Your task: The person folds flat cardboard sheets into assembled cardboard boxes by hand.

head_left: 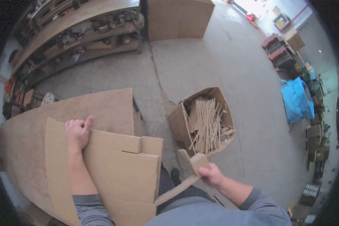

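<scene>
A box point(178, 121) of strips point(207, 124) stands near the right hand point(212, 175).

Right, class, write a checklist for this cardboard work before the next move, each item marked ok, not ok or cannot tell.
1. Left hand on the sheet: ok.
2. Sheet wholly on the table: not ok, one side overhangs.
3. Right hand gripping the strip: ok.
4. Strip free of the sheet: cannot tell, they meet at a corner.
5. Box open: ok, scraps show inside.
</scene>
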A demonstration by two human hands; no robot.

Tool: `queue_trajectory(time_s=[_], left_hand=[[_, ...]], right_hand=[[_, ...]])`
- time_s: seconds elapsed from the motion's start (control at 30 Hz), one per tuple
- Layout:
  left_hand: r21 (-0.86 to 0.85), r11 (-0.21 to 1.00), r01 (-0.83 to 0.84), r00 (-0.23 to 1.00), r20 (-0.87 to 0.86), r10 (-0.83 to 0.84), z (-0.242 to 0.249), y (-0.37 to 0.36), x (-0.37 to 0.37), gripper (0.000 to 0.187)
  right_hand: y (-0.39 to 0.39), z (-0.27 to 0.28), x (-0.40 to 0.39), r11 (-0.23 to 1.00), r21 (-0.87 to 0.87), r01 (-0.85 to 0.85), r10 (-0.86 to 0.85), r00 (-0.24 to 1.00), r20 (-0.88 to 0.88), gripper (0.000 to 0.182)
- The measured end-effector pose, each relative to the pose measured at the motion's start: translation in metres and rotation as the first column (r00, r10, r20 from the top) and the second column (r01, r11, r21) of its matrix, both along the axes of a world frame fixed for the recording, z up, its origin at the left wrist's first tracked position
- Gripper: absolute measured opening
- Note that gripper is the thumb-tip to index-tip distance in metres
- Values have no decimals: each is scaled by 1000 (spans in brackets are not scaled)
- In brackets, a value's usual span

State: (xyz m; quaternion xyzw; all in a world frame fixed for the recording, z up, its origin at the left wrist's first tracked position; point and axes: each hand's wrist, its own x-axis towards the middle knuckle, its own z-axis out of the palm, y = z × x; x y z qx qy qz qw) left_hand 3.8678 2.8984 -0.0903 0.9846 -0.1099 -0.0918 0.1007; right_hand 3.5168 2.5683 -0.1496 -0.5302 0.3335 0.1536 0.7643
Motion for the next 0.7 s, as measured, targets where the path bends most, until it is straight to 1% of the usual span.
queue_trajectory(time_s=[0.03, 0.07, 0.17, 0.2, 0.23, 0.27, 0.3, 0.4, 0.43, 0.47, 0.5, 0.53, 0.57, 0.6, 0.63, 0.67, 0.7], left_hand=[[-2, 1000, 11, 999, 48, -11, -4, 1, -1, 68], [-12, 1000, 18, 994, 110, -17, -6, 1, 0, 68], [11, 1000, 15, 996, 83, -16, -9, 5, 4, 69], [4, 999, 34, 996, 82, -34, -11, 6, 5, 69], [-12, 999, 35, 996, 85, -34, -13, 7, 5, 69], [-32, 999, 27, 995, 93, -24, -15, 11, 6, 69], [-31, 999, 27, 996, 87, -24, -12, 8, 5, 69], [-1, 1000, 6, 999, 40, -6, -4, 1, 2, 68], [6, 1000, 5, 999, 32, -5, -1, -1, 0, 67], [8, 1000, -2, 998, 65, 2, 1, -2, -2, 66], [9, 1000, 0, 998, 65, -1, 1, -5, 0, 66], [14, 1000, -1, 998, 64, 0, 1, -7, 1, 66], [23, 1000, -11, 998, 61, 10, 1, -4, 0, 67], [23, 1000, -10, 998, 66, 9, 0, -8, -3, 66], [14, 1000, 2, 996, 86, -3, 1, -8, -4, 66], [8, 1000, 12, 994, 111, -13, 3, -8, -3, 66], [12, 1000, -9, 994, 107, 7, 4, -2, -4, 66]], right_hand=[[15, -8, -23, 956, 172, 238, -216, 967, -134, 44], [26, -17, -41, 832, 303, 465, -389, 878, -280, 47], [36, -26, -38, 797, 239, 555, -502, 828, -250, 41], [25, 1, -32, 838, 163, 521, -505, 853, -131, 37], [11, 28, -23, 901, -16, 433, -429, 897, 105, 29], [-4, 55, -12, 908, -219, 356, -280, 907, 316, 24], [-22, 54, -9, 886, -265, 381, -290, 900, 325, 26], [-79, 52, 1, 709, -502, 494, -336, 864, 375, 38], [-95, 47, 6, 672, -536, 510, -344, 857, 384, 40], [-108, 38, 12, 548, -672, 497, -381, 864, 329, 33], [-131, 11, 11, 538, -725, 431, -380, 891, 248, 39], [-154, -16, 10, 519, -808, 280, -377, 923, 78, 53], [-175, -44, 12, 503, -858, 108, -368, 925, -99, 67], [-160, -35, 17, 509, -858, 68, -345, 929, -132, 59], [-145, -27, 28, 512, -859, 1, -309, 933, -184, 45], [-128, -20, 42, 512, -857, -64, -271, 934, -231, 38], [-93, 7, 62, 562, -818, -120, -164, 953, -253, 35]])
